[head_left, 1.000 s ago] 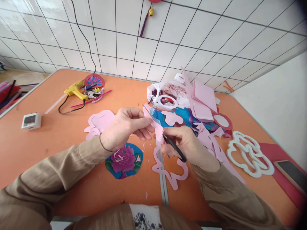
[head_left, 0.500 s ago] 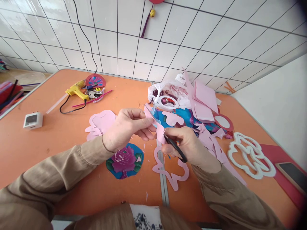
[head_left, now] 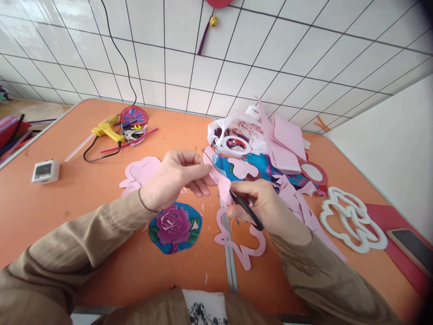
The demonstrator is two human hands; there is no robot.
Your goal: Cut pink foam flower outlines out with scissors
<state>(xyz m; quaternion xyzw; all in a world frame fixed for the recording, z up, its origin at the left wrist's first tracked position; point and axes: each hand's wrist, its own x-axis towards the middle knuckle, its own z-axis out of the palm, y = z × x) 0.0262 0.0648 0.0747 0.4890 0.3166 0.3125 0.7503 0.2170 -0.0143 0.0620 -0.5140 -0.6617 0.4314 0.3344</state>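
My left hand [head_left: 179, 174] pinches the edge of a small piece of pink paper [head_left: 223, 188] above the middle of the table. My right hand [head_left: 260, 203] is closed around black-handled scissors [head_left: 248, 210], whose blades point up and left along the pink paper. Under my hands lies a pink cut-out outline [head_left: 243, 257] with a wavy edge. A round piece of blue fabric with a purple flower [head_left: 174, 228] lies below my left wrist. Pink paper shapes [head_left: 145, 171] are stacked left of my left hand. How far the blades are apart is hard to make out.
A yellow glue gun [head_left: 110, 128] with keys beside it lies back left, near a white charger [head_left: 46, 171]. Behind my hands are a white plastic bag [head_left: 250, 128] and folded pink sheets [head_left: 289, 140]. White cloud-shaped frames [head_left: 353, 219] and a phone [head_left: 411, 246] lie right.
My left hand has shifted slightly left, its fingers now a little further from the scissors. The right hand still grips the scissors in nearly the same spot.
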